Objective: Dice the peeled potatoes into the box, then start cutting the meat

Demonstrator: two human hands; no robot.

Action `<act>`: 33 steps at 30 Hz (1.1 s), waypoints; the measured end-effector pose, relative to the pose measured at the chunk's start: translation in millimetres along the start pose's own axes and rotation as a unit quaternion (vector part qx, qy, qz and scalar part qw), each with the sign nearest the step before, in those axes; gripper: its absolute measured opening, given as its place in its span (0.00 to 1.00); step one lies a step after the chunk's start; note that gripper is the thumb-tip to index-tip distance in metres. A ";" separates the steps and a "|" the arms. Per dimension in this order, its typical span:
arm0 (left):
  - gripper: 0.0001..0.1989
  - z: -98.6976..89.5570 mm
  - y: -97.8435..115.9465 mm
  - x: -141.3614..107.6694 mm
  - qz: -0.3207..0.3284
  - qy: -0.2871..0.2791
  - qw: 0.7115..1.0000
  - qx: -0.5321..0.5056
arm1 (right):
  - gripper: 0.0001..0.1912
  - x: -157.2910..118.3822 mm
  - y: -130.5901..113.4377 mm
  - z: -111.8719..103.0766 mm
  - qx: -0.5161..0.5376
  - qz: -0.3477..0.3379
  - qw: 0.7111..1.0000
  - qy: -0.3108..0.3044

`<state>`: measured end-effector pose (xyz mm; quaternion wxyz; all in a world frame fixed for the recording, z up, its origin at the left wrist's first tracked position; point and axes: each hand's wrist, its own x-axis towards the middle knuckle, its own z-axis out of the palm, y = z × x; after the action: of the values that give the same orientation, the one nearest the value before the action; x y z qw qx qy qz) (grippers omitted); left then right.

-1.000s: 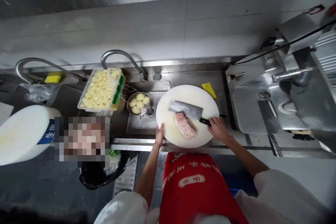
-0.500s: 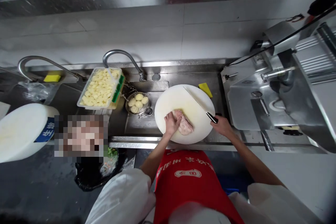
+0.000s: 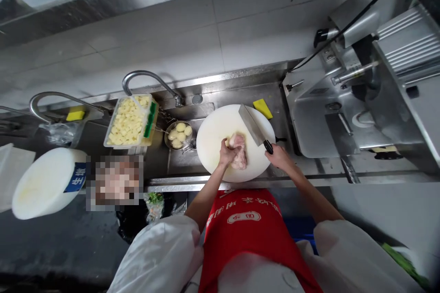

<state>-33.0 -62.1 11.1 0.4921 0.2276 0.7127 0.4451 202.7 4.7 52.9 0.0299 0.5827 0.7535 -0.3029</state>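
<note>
A pale pink piece of raw meat [image 3: 239, 152] lies on a round white cutting board [image 3: 215, 123]. My left hand [image 3: 227, 153] grips the meat along its left edge, thumb and fingers bent around it. In my right hand [image 3: 280, 158] is a cleaver [image 3: 252, 124], held by its black handle at the board's right side. Its broad blade lies over the board's upper right, turned flat toward me and apart from the meat. A yellow sponge [image 3: 262, 108] sits just behind the board.
Left of the board are a pot of peeled potatoes [image 3: 179, 135] and a tub of pale cubes [image 3: 129, 121] under a faucet [image 3: 151, 73]. A metal slicing machine [image 3: 326, 128] stands at the right. Another thick white board [image 3: 48, 183] is at far left.
My left hand has turned the meat so it lies more upright across the board. The cleaver's blade has rolled from edge-on to showing its broad face. The whole view has tilted slightly.
</note>
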 end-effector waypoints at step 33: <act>0.16 -54.6 17.5 -5.0 0.508 -0.045 0.814 0.276 | 0.16 24.2 -34.9 -12.3 -0.087 -0.039 0.995 -0.038</act>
<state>-82.4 -79.6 35.1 0.1438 0.7036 0.5655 0.4055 167.4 26.7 68.0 0.0973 0.5364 0.7975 -0.2585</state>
